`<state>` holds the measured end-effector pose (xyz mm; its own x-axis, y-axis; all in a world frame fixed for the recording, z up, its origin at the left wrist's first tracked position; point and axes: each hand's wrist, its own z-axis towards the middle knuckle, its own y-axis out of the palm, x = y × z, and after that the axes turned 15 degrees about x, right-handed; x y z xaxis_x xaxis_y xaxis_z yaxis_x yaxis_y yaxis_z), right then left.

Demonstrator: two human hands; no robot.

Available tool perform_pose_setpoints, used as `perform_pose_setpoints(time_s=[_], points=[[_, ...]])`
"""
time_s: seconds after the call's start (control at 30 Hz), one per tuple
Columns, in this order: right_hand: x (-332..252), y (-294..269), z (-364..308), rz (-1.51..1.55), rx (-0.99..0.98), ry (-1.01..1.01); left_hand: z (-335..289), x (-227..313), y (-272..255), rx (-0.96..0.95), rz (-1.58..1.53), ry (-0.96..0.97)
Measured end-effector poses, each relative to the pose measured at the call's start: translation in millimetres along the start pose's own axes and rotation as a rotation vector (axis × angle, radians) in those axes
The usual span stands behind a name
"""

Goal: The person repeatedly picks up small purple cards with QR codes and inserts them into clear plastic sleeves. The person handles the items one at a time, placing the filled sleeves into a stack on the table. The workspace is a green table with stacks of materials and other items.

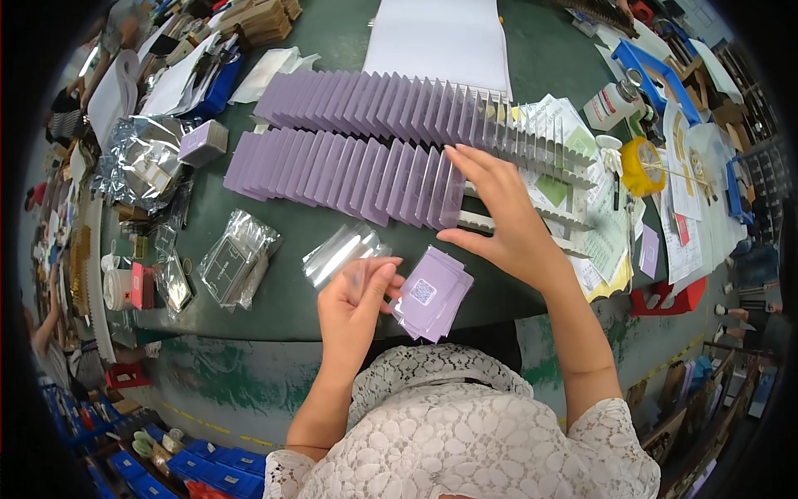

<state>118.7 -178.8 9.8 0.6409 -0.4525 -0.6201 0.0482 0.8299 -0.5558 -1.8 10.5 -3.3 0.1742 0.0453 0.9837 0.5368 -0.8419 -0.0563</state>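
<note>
White lace top (490, 441), left hand (347, 306) curled, grip unclear, right hand (507, 220) spread at racked cards (405, 179), bottle (612, 106) beyond

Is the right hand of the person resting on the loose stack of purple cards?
No, the right hand is at the right end of the nearer row of standing purple cards, apart from the loose stack.

A big white sheet (436, 37) is laid at the far side of the green table (328, 25). On the R, a white bottle (604, 108) is set near a blue tray (634, 58) & a yellow pot (637, 163). Shiny foil (125, 148) is left on the L. Blue boxes (224, 474) are seen btm L.
</note>
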Motion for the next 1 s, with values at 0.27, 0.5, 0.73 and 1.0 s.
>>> perform_pose_setpoints(time_s=[0.27,0.5,0.73,1.0], points=[[-6.5,-18.3,-24.1,0.4,-0.064,0.054,-6.4,-0.9,-3.6,-0.291,-0.21,-0.304],[-23.6,-28.8,-61.0,0.311,-0.025,0.106,-12.6,8.7,9.0,-0.292,-0.204,-0.305],[-19.1,-26.5,-70.3,0.304,0.077,0.166,-13.9,7.3,6.8,-0.31,-0.242,-0.349],[-21.9,-27.2,-82.2,0.557,0.151,0.507,-11.7,7.6,4.1,-0.342,-0.296,-0.408]])
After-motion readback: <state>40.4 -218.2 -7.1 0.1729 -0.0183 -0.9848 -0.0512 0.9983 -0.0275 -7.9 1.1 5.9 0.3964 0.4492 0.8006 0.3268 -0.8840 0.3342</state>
